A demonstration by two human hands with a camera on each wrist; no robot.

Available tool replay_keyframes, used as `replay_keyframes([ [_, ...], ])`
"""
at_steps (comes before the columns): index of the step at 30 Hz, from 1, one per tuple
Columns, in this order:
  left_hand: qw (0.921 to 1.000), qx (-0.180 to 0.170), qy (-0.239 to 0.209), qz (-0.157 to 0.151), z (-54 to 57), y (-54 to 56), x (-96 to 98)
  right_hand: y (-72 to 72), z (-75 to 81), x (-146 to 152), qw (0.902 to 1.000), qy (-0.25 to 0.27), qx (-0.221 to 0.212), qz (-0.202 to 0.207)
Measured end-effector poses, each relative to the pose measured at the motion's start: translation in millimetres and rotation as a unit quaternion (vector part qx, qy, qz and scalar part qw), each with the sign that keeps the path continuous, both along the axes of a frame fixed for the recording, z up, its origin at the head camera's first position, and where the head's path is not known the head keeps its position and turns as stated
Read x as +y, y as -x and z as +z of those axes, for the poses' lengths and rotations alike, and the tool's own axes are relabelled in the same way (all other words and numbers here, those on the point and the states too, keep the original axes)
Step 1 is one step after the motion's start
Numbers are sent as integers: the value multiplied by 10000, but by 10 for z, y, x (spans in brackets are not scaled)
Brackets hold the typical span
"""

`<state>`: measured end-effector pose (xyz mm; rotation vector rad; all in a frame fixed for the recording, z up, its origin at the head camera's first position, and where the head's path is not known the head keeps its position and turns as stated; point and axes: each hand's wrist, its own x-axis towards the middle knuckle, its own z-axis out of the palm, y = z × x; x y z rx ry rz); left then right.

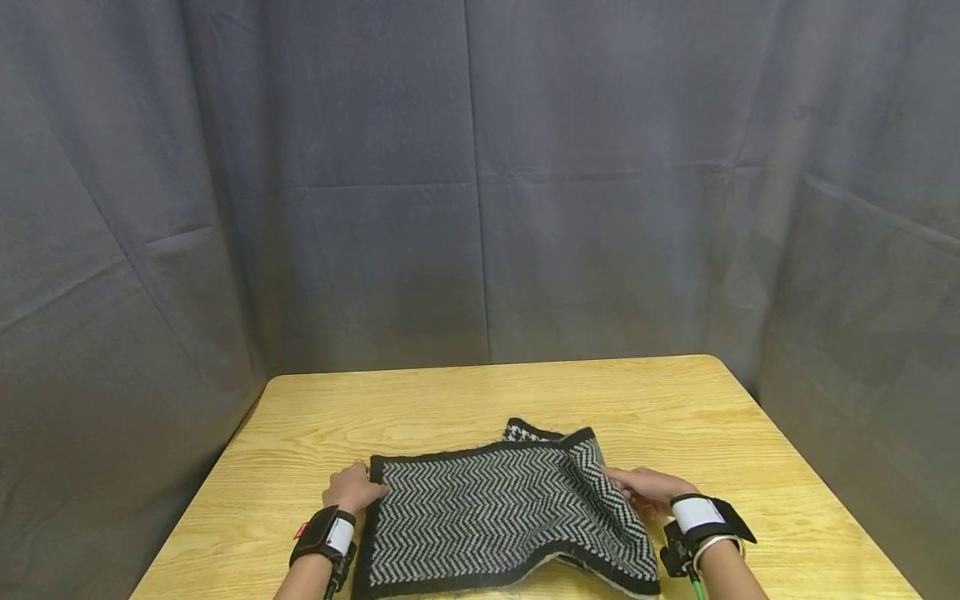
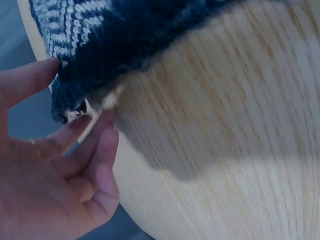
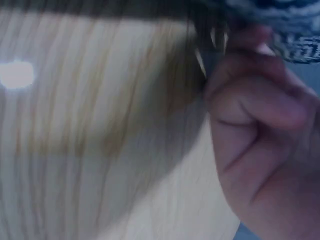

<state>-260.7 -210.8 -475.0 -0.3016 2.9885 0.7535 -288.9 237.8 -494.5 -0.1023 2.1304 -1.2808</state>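
A black-and-white knitted scarf [image 1: 465, 508] with a herringbone pattern and a black border lies across the near half of the table. Its left part is spread flat, while the right end bunches into a raised fold. At the far left corner, my left hand [image 1: 352, 487] pinches the dark edge; the left wrist view puts the thumb [image 2: 30, 80] on the scarf's upper side and the other fingers below it. My right hand [image 1: 651, 487] grips the folded right end, thumb on the patterned side. Some fingertips of that hand are hidden by the knit in the right wrist view.
The light wooden table [image 1: 405, 400] has rounded far corners. Grey curtains [image 1: 375, 250] hang behind it and along both sides. Behind the fold, a small flap of the scarf with a different pattern [image 1: 521, 431] sticks out. Each wrist wears a black strap.
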Motion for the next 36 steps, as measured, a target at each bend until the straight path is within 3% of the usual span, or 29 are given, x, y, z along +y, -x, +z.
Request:
replay_keyframes([
  [3,9995,12,273,136,-6,-9,-1,25,-18,-82,9992,-11,393,111],
  [7,9994,-83,272,180,-31,-38,-16,30,-16,-121,9951,213,919,309],
  [12,9993,-151,295,186,-52,-66,-31,-1,213,-120,9845,360,1678,359],
  [14,9993,-158,276,197,-52,-69,-30,-13,356,-120,9788,200,2029,171],
  [17,9994,-125,259,180,-68,-59,-38,-28,556,-110,9685,-223,2442,-427],
  [20,9995,-94,224,185,-89,-57,-55,-47,677,-63,9487,-865,2821,-1141],
  [22,9994,-81,256,206,-106,-61,-74,-71,721,-37,9204,-1475,3235,-1624],
  [23,9993,-80,275,229,-113,-65,-84,-89,750,-35,9027,-1838,3464,-1773],
  [24,9992,-80,298,249,-123,-67,-95,-107,781,-45,8787,-2224,3777,-1892],
  [25,9991,-82,321,261,-131,-67,-106,-122,812,-70,8512,-2605,4088,-2011],
  [27,9989,-67,363,272,-145,-64,-122,-155,888,-152,7865,-3390,4726,-2079],
  [29,9990,-65,356,269,-156,-58,-133,-178,975,-267,7250,-4073,5199,-1956],
  [30,9990,-72,344,269,-161,-53,-137,-187,1002,-330,6955,-4444,5333,-1854],
  [31,9991,-72,319,286,-165,-49,-141,-194,1023,-393,6728,-4817,5352,-1701],
  [32,9990,-65,320,293,-168,-44,-143,-204,1035,-453,6574,-5172,5266,-1516],
  [33,9990,-57,319,296,-170,-40,-147,-208,1033,-507,6497,-5433,5147,-1337],
  [35,9990,-18,318,318,-179,-30,-154,-215,984,-583,6373,-5804,4988,-903],
  [36,9989,19,336,330,-188,-25,-159,-217,932,-602,6363,-5841,4983,-749],
])
